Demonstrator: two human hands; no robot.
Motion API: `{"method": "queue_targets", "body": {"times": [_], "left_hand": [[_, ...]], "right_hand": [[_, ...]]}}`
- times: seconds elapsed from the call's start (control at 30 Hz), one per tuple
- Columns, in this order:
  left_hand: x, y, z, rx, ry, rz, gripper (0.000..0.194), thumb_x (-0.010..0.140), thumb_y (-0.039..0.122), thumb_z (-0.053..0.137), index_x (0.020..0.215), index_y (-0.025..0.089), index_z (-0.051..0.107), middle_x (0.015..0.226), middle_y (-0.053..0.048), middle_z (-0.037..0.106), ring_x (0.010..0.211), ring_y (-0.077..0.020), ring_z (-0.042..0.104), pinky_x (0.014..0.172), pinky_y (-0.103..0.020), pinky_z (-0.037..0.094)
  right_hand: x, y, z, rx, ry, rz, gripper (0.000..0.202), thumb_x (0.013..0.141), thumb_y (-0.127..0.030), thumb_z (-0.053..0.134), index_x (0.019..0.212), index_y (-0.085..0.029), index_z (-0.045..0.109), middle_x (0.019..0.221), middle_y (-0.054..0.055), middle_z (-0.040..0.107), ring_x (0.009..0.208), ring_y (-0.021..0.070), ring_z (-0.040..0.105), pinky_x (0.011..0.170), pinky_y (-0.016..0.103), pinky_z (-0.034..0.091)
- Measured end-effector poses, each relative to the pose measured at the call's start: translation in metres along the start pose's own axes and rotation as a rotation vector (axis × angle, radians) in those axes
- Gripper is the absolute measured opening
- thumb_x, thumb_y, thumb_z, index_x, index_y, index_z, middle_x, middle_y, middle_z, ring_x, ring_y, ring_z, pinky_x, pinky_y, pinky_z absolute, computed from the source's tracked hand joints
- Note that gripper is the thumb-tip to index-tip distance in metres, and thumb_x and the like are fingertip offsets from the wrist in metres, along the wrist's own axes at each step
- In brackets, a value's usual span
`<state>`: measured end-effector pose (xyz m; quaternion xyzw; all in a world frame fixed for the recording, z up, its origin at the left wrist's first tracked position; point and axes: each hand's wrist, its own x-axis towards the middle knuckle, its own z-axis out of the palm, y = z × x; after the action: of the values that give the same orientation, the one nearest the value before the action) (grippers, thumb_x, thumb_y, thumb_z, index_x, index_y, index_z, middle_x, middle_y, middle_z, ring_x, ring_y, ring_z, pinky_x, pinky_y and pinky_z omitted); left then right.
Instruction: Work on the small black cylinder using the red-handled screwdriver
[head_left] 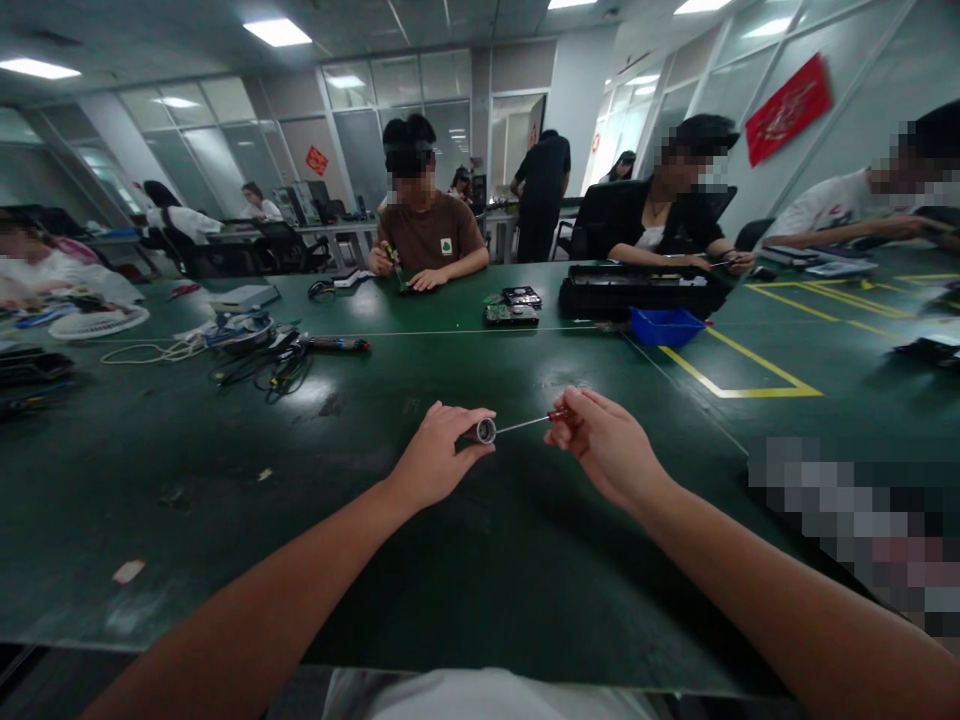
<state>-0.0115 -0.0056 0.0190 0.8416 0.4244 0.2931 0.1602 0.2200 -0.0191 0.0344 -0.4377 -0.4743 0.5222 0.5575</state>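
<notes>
Near the middle of the green table (480,560), my left hand (439,455) pinches a short grey cylinder (485,431) between thumb and fingers. Its round open end faces toward me and a little right. My right hand (600,440) is closed on the red handle of a thin screwdriver (525,425). The metal shaft points left, and its tip is at the right edge of the cylinder's rim. Whether the tip touches the rim or goes inside is too small to tell. Both hands are held above the tabletop.
Cables (281,365) and a dark tool (337,344) lie at the left. Ahead are circuit boards (511,313), a blue tray (664,327) and a long black casing (641,292). A person in brown (431,230) works across the table. A pixelated object lies at right.
</notes>
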Motion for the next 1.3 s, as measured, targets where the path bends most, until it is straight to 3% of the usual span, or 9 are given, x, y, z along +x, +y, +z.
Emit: {"method": "queue_targets", "body": {"times": [0.13,0.3,0.8,1.07,1.23,1.3], "left_hand": [[0.0,0.003,0.0,0.006,-0.022,-0.02,0.038,0.09,0.031,0.067,0.127,0.029,0.06,0.124,-0.002,0.066,0.117,-0.0228,0.057,0.119,-0.055,0.023],[-0.001,0.006,0.001,-0.007,-0.027,-0.044,0.038,0.089,0.033,0.068,0.126,0.028,0.06,0.123,-0.003,0.067,0.116,-0.0237,0.058,0.119,-0.056,0.023],[-0.001,0.003,0.002,0.019,-0.034,-0.054,0.043,0.087,0.034,0.07,0.128,0.027,0.061,0.122,-0.004,0.067,0.115,-0.0244,0.058,0.118,-0.055,0.025],[-0.001,-0.002,0.005,0.024,-0.062,-0.028,0.037,0.087,0.03,0.071,0.123,0.027,0.064,0.115,-0.003,0.069,0.108,-0.0236,0.059,0.109,-0.05,0.036],[-0.001,-0.003,0.005,0.023,-0.067,-0.019,0.037,0.087,0.032,0.07,0.124,0.027,0.063,0.116,-0.003,0.069,0.109,-0.0238,0.058,0.108,-0.049,0.036],[-0.001,-0.002,0.005,0.03,-0.068,-0.019,0.037,0.087,0.032,0.071,0.123,0.027,0.063,0.115,-0.003,0.069,0.109,-0.0238,0.058,0.108,-0.049,0.037]], "right_hand": [[-0.009,-0.005,0.002,-0.398,0.048,-0.244,0.027,0.096,-0.045,0.053,0.083,-0.022,0.058,0.061,-0.002,0.057,0.062,0.0161,0.058,0.061,0.031,0.045],[-0.017,-0.006,0.005,-0.628,0.058,-0.336,0.029,0.099,-0.044,0.047,0.083,-0.022,0.057,0.065,-0.001,0.06,0.06,0.0156,0.057,0.059,0.031,0.042],[-0.018,-0.011,0.007,-0.795,0.071,-0.285,0.039,0.096,-0.054,0.047,0.082,-0.022,0.064,0.054,-0.002,0.057,0.049,0.016,0.054,0.051,0.03,0.037],[-0.022,-0.013,0.007,-0.856,-0.11,-0.41,0.02,0.097,-0.033,0.047,0.11,-0.022,0.058,0.076,0.001,0.065,0.066,0.0178,0.061,0.061,0.03,0.043],[-0.02,-0.015,0.007,-0.894,-0.094,-0.349,0.03,0.101,-0.041,0.04,0.098,-0.023,0.064,0.069,0.001,0.065,0.057,0.017,0.058,0.056,0.03,0.039],[-0.02,-0.014,0.007,-0.894,-0.104,-0.35,0.029,0.101,-0.04,0.04,0.104,-0.022,0.063,0.076,0.002,0.068,0.057,0.0168,0.057,0.055,0.03,0.039]]}}
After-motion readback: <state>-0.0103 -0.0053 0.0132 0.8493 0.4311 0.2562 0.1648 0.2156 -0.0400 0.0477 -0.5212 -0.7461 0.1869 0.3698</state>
